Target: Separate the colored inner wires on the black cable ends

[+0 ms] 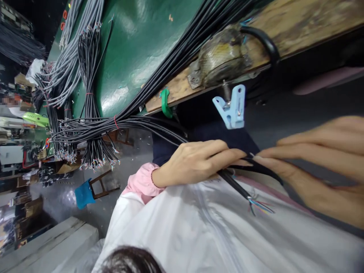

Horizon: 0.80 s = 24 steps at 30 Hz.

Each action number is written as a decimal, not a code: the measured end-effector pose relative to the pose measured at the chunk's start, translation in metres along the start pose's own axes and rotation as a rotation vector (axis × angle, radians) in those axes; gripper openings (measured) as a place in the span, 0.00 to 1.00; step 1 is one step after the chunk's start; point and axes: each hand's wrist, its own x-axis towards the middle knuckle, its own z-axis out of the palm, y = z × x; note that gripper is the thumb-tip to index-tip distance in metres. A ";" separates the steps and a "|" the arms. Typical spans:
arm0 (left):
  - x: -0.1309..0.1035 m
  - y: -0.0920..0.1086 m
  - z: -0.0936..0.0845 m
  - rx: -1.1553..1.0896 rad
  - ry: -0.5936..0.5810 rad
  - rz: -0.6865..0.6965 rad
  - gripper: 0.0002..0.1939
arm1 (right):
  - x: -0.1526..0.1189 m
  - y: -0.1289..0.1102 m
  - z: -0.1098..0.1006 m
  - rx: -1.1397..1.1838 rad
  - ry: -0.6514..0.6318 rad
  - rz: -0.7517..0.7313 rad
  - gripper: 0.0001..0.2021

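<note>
My left hand [196, 163], in a pink cuff, is closed around black cables [167, 134] in front of my body. Out from under its fingers comes a cable end [234, 184] with thin coloured wires [261, 206] fanned out. My right hand [318, 163] reaches in from the right, partly blurred. Its thumb and fingertips pinch a black cable close to my left fingertips; the exact grip is partly hidden. Leftward from my left hand, the cables run to a bundle held by a red tie [115, 122].
Along the green table [148, 38] runs a wooden board [301, 26] carrying a tape-wrapped device [222, 57]. A light blue clip [234, 108] and a green clamp [165, 103] sit at its edge. Black [89, 72] and grey cable bundles [68, 64] lie left. A blue stool [84, 193] stands below.
</note>
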 end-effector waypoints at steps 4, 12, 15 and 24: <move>-0.005 -0.005 0.000 -0.182 0.192 0.042 0.14 | 0.033 0.002 0.003 0.457 -0.135 0.029 0.20; -0.015 -0.003 0.011 -0.405 0.380 -0.035 0.14 | 0.039 -0.022 0.017 0.683 -0.120 0.129 0.16; -0.018 -0.004 0.011 -0.399 0.292 -0.075 0.13 | 0.039 -0.028 0.016 0.647 -0.148 0.169 0.19; -0.006 0.002 0.001 -0.279 0.360 -0.142 0.24 | 0.024 -0.034 0.028 0.535 -0.048 0.322 0.18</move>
